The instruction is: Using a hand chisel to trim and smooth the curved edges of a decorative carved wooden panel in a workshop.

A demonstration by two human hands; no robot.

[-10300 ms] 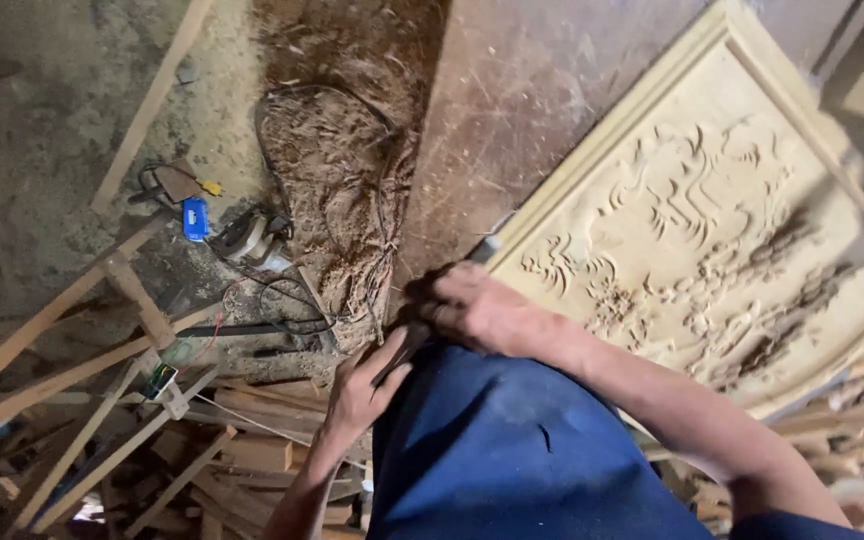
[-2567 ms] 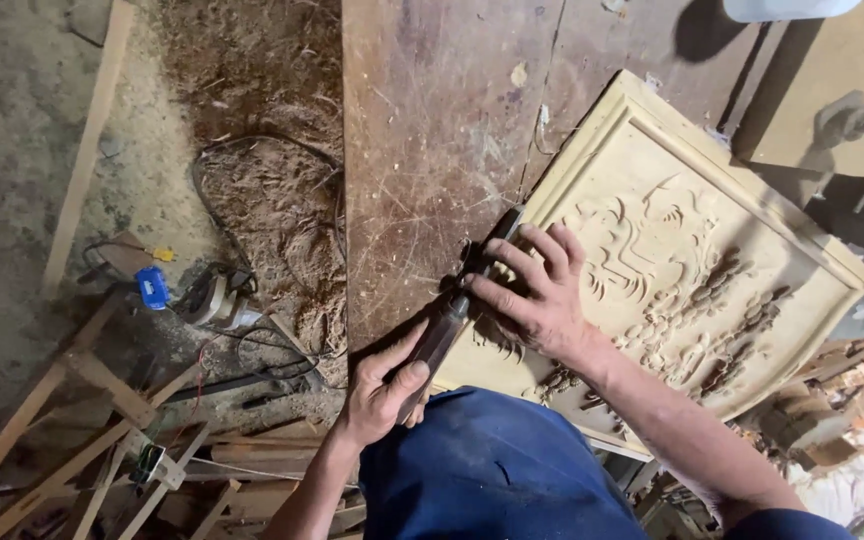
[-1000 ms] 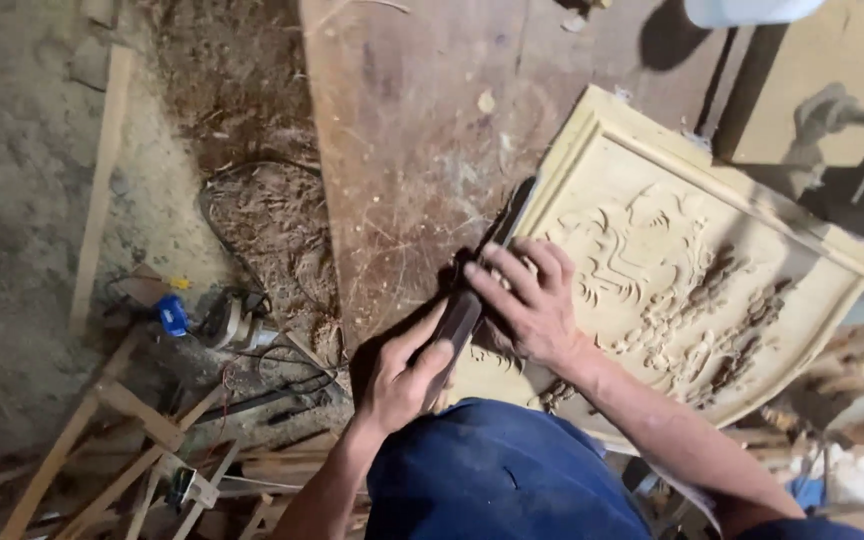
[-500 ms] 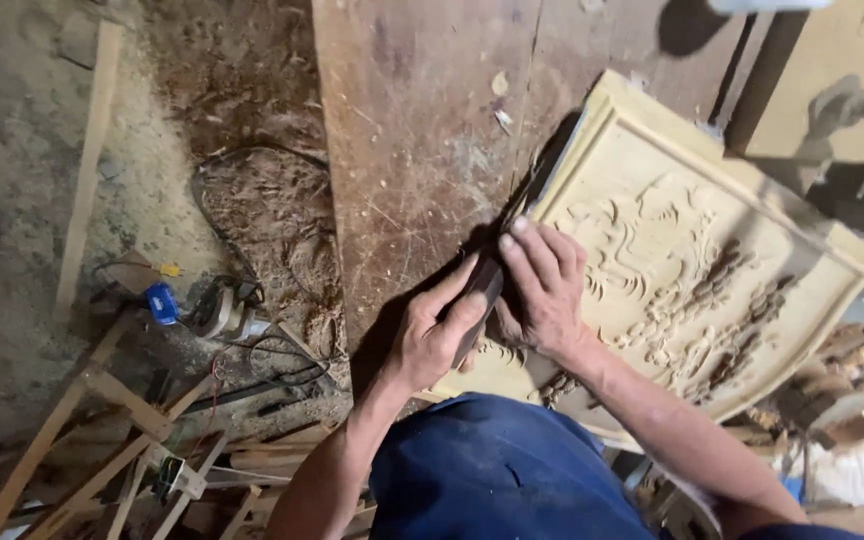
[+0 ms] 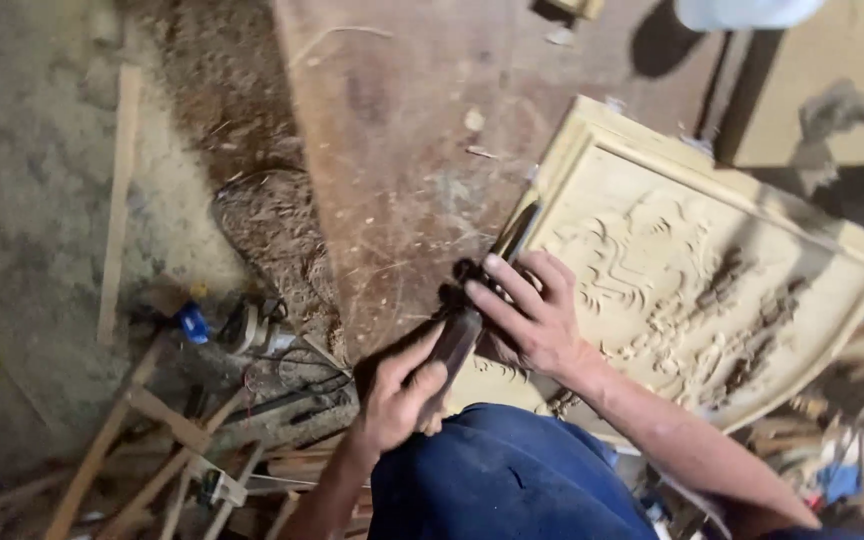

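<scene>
The left hand grips a dark chisel's handle while the right hand presses its shaft against the pale relief-carved panel, lying at three o'clock on the scratched brown surface, sawdust at nine.

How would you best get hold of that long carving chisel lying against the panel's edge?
Probably as shown: left hand wraps the chisel at its thick lower handle from below-left; right hand presses its slim blade near the carved panel edge, steadying it.
</scene>
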